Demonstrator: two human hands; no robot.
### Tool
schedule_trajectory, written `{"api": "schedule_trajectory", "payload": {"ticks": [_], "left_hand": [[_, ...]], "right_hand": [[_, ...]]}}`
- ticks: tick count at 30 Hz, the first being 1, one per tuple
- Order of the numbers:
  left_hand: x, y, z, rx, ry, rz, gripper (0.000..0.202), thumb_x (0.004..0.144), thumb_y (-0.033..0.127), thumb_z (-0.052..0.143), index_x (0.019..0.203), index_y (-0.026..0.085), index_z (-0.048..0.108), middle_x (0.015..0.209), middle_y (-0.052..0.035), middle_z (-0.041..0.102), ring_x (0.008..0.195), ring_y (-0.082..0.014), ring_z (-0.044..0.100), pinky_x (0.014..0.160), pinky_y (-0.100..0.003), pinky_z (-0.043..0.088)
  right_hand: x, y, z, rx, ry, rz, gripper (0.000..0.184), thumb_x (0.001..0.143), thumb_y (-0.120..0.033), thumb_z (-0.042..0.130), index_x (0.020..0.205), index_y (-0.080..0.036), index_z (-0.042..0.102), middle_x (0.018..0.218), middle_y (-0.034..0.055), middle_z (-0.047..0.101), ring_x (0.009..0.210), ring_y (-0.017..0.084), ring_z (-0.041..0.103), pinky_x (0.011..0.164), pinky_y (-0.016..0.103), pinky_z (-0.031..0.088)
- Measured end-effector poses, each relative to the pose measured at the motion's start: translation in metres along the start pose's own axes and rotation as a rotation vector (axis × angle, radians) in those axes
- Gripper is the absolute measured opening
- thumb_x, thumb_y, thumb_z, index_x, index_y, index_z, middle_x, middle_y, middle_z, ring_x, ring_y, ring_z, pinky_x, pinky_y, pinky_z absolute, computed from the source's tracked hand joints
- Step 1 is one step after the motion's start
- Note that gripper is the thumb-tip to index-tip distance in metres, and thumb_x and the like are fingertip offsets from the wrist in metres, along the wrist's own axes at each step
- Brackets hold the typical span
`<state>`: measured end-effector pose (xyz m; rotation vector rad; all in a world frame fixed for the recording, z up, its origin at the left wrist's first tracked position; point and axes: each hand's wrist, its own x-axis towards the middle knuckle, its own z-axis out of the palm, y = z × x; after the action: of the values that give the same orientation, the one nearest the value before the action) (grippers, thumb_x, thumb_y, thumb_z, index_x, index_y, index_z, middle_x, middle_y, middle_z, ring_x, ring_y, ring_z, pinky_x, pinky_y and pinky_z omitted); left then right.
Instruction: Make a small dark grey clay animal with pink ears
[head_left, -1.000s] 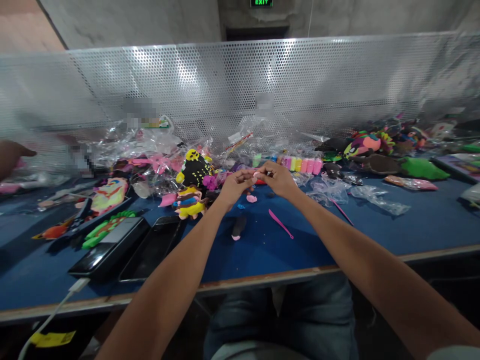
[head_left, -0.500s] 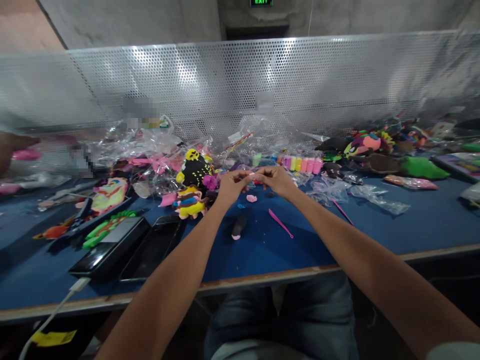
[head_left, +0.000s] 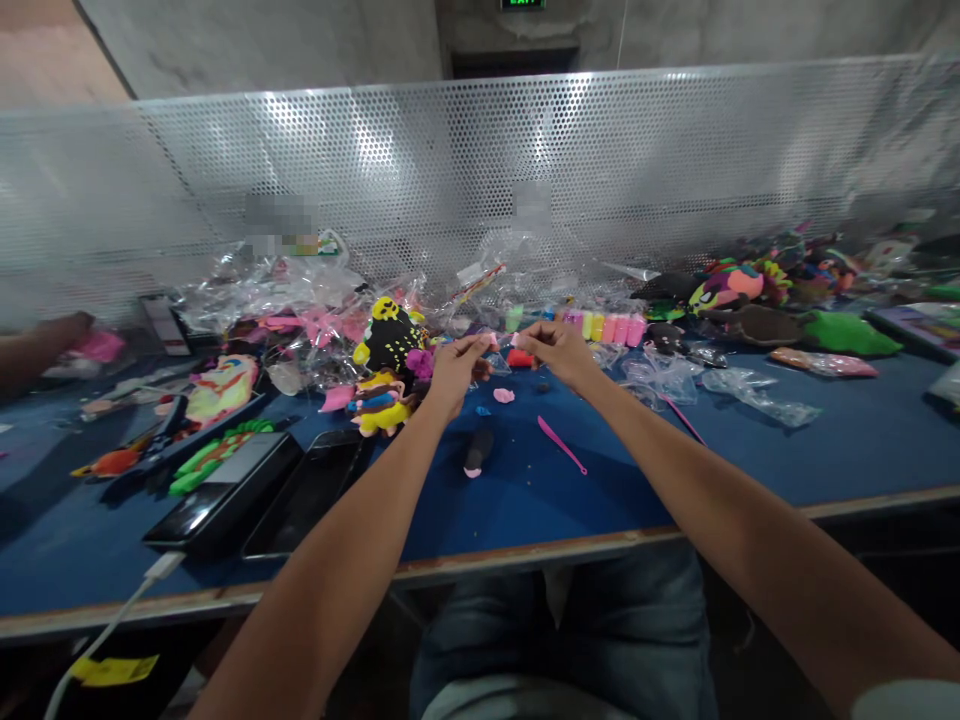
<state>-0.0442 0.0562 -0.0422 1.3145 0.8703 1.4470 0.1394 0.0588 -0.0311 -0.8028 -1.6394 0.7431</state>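
Note:
My left hand (head_left: pixel 459 370) pinches a small bit of pink modelling clay (head_left: pixel 493 341) between thumb and fingertips. A little to the right, my right hand (head_left: pixel 556 352) pinches another small pink bit (head_left: pixel 515 340), with a narrow gap between the two. Behind and below the fingers lies a red lump (head_left: pixel 519 358). On the blue table under my hands are a flat pink clay piece (head_left: pixel 504 396), a tiny blue piece (head_left: pixel 483 411) and a black clay roll (head_left: pixel 480 448) with a pink tip. A magenta modelling knife (head_left: pixel 561 445) lies to their right.
Left of my forearm are a phone (head_left: pixel 309 495), a black power bank (head_left: pixel 221 490) with a white cable, and several clay figures (head_left: pixel 382 402). Clay sticks (head_left: pixel 606 328) and plastic bags (head_left: pixel 660 380) line the back. Another person's hand (head_left: pixel 52 345) is at far left.
My hands have moved slightly apart, and a pink bit now shows in each. The other person's hand at far left has shifted right and down.

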Motion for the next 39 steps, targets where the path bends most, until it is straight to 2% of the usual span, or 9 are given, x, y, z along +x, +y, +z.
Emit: {"api": "schedule_trajectory", "payload": {"ticks": [6, 9, 14, 19, 23, 26, 32, 36, 39], "left_hand": [[-0.003, 0.0, 0.004, 0.094, -0.061, 0.035, 0.042, 0.064, 0.049, 0.082, 0.087, 0.015, 0.073, 0.075, -0.0022, 0.071, 0.054, -0.0096, 0.059, 0.05, -0.022, 0.047], [-0.004, -0.002, 0.005, 0.117, -0.118, 0.029, 0.044, 0.062, 0.049, 0.082, 0.088, 0.014, 0.075, 0.075, -0.0032, 0.071, 0.057, -0.012, 0.062, 0.052, -0.024, 0.05], [-0.004, -0.003, 0.006, 0.165, -0.143, 0.054, 0.041, 0.064, 0.046, 0.082, 0.088, 0.014, 0.075, 0.074, -0.0028, 0.071, 0.058, -0.0118, 0.062, 0.053, -0.024, 0.049], [-0.007, 0.002, 0.008, 0.257, -0.111, 0.189, 0.036, 0.062, 0.041, 0.084, 0.083, 0.015, 0.072, 0.062, 0.0003, 0.066, 0.053, -0.0117, 0.058, 0.051, -0.024, 0.047], [-0.008, 0.005, 0.008, 0.318, -0.138, 0.237, 0.033, 0.066, 0.041, 0.081, 0.085, 0.015, 0.074, 0.067, -0.0011, 0.068, 0.053, -0.0113, 0.057, 0.053, -0.024, 0.046], [-0.006, 0.007, 0.005, 0.351, -0.153, 0.25, 0.031, 0.069, 0.041, 0.079, 0.083, 0.014, 0.075, 0.07, -0.0025, 0.07, 0.052, -0.0108, 0.057, 0.053, -0.024, 0.045], [0.0, 0.004, 0.004, 0.266, -0.064, 0.215, 0.027, 0.068, 0.038, 0.079, 0.08, 0.014, 0.072, 0.068, -0.0002, 0.067, 0.05, -0.0107, 0.058, 0.054, -0.025, 0.045], [0.001, 0.0, 0.006, 0.127, 0.037, 0.184, 0.03, 0.066, 0.039, 0.08, 0.082, 0.015, 0.074, 0.062, 0.0022, 0.064, 0.049, -0.009, 0.054, 0.053, -0.024, 0.045], [-0.001, -0.001, 0.009, 0.107, 0.007, 0.164, 0.034, 0.065, 0.043, 0.081, 0.083, 0.015, 0.076, 0.059, 0.0025, 0.064, 0.049, -0.009, 0.053, 0.052, -0.023, 0.044]], "right_hand": [[-0.004, 0.001, 0.006, 0.003, -0.082, -0.028, 0.044, 0.069, -0.061, 0.074, 0.071, -0.018, 0.064, 0.065, -0.0011, 0.061, 0.047, 0.009, 0.053, 0.048, 0.024, 0.045], [-0.004, 0.001, 0.008, 0.034, -0.055, -0.003, 0.046, 0.065, -0.061, 0.076, 0.071, -0.018, 0.062, 0.064, -0.0009, 0.061, 0.046, 0.01, 0.053, 0.045, 0.024, 0.046], [-0.005, 0.0, 0.008, 0.07, -0.034, 0.046, 0.045, 0.063, -0.057, 0.079, 0.083, -0.019, 0.066, 0.065, -0.0015, 0.063, 0.05, 0.012, 0.055, 0.046, 0.025, 0.049], [-0.006, 0.002, 0.01, 0.146, -0.093, 0.147, 0.036, 0.064, -0.051, 0.08, 0.069, -0.018, 0.067, 0.062, -0.0013, 0.06, 0.052, 0.011, 0.053, 0.047, 0.025, 0.049], [-0.007, 0.005, 0.014, 0.229, -0.141, 0.204, 0.036, 0.063, -0.048, 0.081, 0.061, -0.017, 0.062, 0.057, -0.0028, 0.055, 0.048, 0.009, 0.05, 0.049, 0.025, 0.048], [-0.007, 0.004, 0.016, 0.294, -0.157, 0.217, 0.04, 0.064, -0.052, 0.08, 0.062, -0.017, 0.06, 0.057, -0.0026, 0.054, 0.051, 0.01, 0.052, 0.053, 0.027, 0.051], [-0.005, 0.001, 0.013, 0.371, -0.076, 0.19, 0.047, 0.064, -0.061, 0.078, 0.07, -0.018, 0.059, 0.065, -0.0019, 0.057, 0.059, 0.011, 0.054, 0.056, 0.026, 0.051], [-0.005, 0.001, 0.011, 0.357, -0.045, 0.189, 0.046, 0.06, -0.058, 0.083, 0.071, -0.018, 0.063, 0.065, -0.0018, 0.058, 0.058, 0.011, 0.054, 0.053, 0.025, 0.049], [-0.006, 0.0, 0.013, 0.317, -0.057, 0.195, 0.043, 0.06, -0.054, 0.084, 0.07, -0.017, 0.065, 0.061, -0.0022, 0.057, 0.056, 0.01, 0.053, 0.052, 0.024, 0.048]]}}
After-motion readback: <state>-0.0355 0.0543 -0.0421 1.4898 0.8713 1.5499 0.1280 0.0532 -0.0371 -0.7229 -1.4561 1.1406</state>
